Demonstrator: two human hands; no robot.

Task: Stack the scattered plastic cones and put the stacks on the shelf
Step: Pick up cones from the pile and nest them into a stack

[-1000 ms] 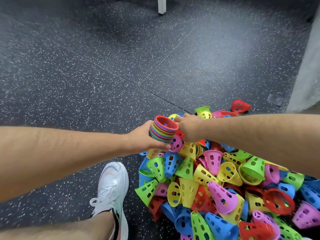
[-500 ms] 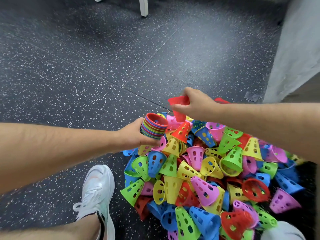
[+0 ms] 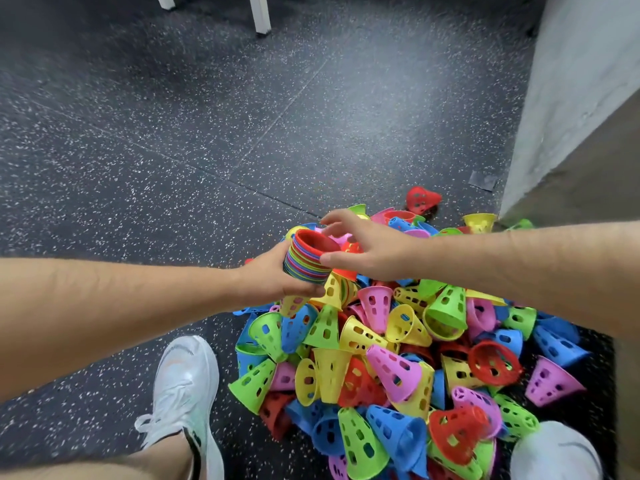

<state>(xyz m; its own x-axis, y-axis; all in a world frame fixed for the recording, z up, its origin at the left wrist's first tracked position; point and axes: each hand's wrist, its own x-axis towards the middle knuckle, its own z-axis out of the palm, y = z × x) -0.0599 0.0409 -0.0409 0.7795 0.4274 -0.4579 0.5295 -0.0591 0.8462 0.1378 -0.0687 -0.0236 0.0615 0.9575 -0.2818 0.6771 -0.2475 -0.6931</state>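
Note:
My left hand (image 3: 273, 275) grips a stack of nested cones (image 3: 306, 259) in many colours, held on its side with a red cone's open rim on top facing right. My right hand (image 3: 363, 247) hovers just right of that rim, fingers spread and relaxed, thumb near the stack's edge, holding nothing. Below both hands a big pile of loose perforated cones (image 3: 398, 348) in yellow, green, blue, pink and red lies on the floor. A single red cone (image 3: 420, 199) lies apart at the pile's far edge.
Dark speckled rubber floor (image 3: 173, 150) stretches to the left and ahead. A grey wall corner (image 3: 571, 98) rises at the right. White furniture legs (image 3: 261, 13) stand at the top. My white shoes (image 3: 187, 393) flank the pile.
My right hand carried a red cone from above the pile onto the stack and has let go of it; its fingers are now spread. The left hand kept holding the stack.

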